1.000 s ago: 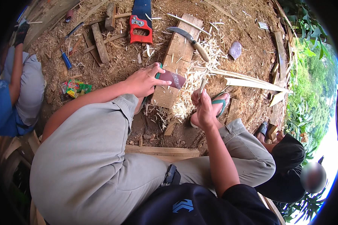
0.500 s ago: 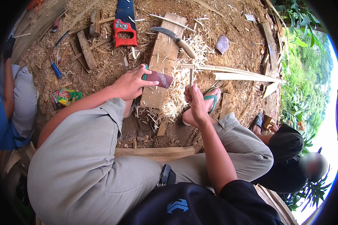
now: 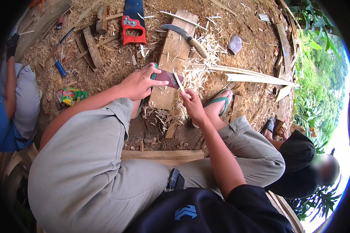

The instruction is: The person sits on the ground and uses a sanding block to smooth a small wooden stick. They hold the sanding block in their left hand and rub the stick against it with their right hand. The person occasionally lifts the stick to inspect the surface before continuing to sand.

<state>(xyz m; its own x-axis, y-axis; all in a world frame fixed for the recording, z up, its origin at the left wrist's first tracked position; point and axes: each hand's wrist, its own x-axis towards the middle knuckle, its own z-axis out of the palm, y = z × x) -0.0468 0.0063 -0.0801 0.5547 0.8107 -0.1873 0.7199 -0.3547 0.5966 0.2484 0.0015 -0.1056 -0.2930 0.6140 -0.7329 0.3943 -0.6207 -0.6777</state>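
Note:
My left hand (image 3: 139,82) presses a reddish-brown strip of sandpaper (image 3: 173,79) against a wooden plank (image 3: 161,99), its fingers spread and outstretched. A green edge shows beside these fingers; I cannot tell what it belongs to. My right hand (image 3: 193,105) is closed in a pinch on a thin pale wooden stick (image 3: 178,80), whose far end lies over the sandpaper. Farther up the plank rests a curved knife (image 3: 184,34) with a wooden handle. Pale wood shavings (image 3: 198,75) are heaped along the plank's right side.
A red-handled saw (image 3: 133,30) lies beyond my left hand, near wood offcuts (image 3: 92,48) and a blue-handled tool (image 3: 60,68). Long split strips (image 3: 256,79) and a pale purple stone (image 3: 235,44) lie to the right. One person (image 3: 17,101) sits left, another (image 3: 295,167) right.
My right hand has moved left and slightly nearer, bringing the stick from upright over the shavings to tilted across the sandpaper. My left hand stays on the sandpaper. The view has shifted slightly.

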